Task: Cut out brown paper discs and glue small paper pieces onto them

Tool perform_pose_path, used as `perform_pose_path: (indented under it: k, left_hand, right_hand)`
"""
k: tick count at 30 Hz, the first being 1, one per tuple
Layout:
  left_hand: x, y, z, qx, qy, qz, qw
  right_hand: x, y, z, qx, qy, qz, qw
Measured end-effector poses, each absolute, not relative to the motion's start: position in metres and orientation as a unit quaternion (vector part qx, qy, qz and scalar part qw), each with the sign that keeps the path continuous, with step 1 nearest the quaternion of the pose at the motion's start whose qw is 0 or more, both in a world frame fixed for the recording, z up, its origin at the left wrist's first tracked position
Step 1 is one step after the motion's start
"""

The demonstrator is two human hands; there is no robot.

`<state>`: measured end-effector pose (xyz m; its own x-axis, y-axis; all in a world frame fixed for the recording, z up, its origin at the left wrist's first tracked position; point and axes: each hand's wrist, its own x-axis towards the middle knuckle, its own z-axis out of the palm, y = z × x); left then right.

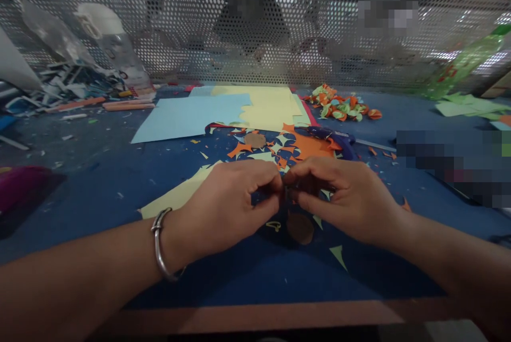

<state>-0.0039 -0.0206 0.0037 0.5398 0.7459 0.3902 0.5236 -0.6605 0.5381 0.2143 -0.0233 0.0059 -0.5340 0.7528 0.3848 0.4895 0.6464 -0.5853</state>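
My left hand [233, 203], with a silver bangle [158, 243] at its wrist, has thumb and forefinger pinched together. Facing it, my right hand [349, 201] pinches at the same spot, so the fingertips of both nearly meet. Whatever sits between them is too small and dark to name. Just below the fingers lies a brown round disc [300, 227], and beside it a small yellow curled piece [273, 226]. Beyond the hands, orange and pale green paper scraps [281, 142] lie around another brown disc [254, 140]. A pale green scrap [338, 257] rests nearer the front.
Blue paper [187, 113] and yellow paper [271, 105] lie behind the scraps. A blue glue gun [339, 138] and a heap of curled paper pieces [343, 103] are back right. A clear bottle [120, 49] stands back left, a green bottle [465, 62] right. Perforated metal [179, 17] closes the back.
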Motion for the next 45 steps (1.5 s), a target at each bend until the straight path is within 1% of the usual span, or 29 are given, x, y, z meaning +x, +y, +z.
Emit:
perform_pose_path:
  k: [3,6,11,18,21,28,36,42,45]
  left_hand:
    - [-0.0039,-0.0219,0.0032,0.858,0.364,0.322,0.167]
    - [-0.0032,-0.0234,0.0032,0.847,0.368,0.339,0.177]
    - [-0.0034,-0.0238,0.0034,0.844,0.387,0.313,0.201]
    - [-0.0060,-0.0223,0.0034,0.875,0.372,0.288,0.116]
    - [-0.0057,-0.0228,0.0034,0.880,0.369,0.281,0.106]
    - [-0.0049,-0.0211,0.0034,0.844,0.412,0.295,0.178]
    - [-0.0045,-0.0212,0.0053,0.827,0.425,0.305,0.205]
    - [-0.0008,-0.0183,0.0015,0.786,0.443,0.332,0.275]
    - [0.0002,-0.0184,0.0009,0.780,0.446,0.336,0.283]
  right_hand:
    - [0.2135,-0.0255,0.0087,-0.364,-0.856,0.181,0.319]
    - [0.2129,-0.0273,0.0100,-0.364,-0.853,0.178,0.329]
    - [0.2124,-0.0263,0.0078,-0.359,-0.850,0.178,0.341]
    - [0.2115,-0.0218,0.0064,-0.367,-0.841,0.192,0.348]
    - [0.2107,-0.0208,0.0062,-0.357,-0.848,0.192,0.343]
    - [0.2100,-0.0214,0.0045,-0.359,-0.858,0.157,0.331]
    - [0.2100,-0.0201,0.0023,-0.360,-0.863,0.146,0.322]
    - [0.2098,-0.0193,0.0022,-0.366,-0.861,0.145,0.324]
    - [0.2095,-0.0187,0.0026,-0.364,-0.866,0.139,0.313]
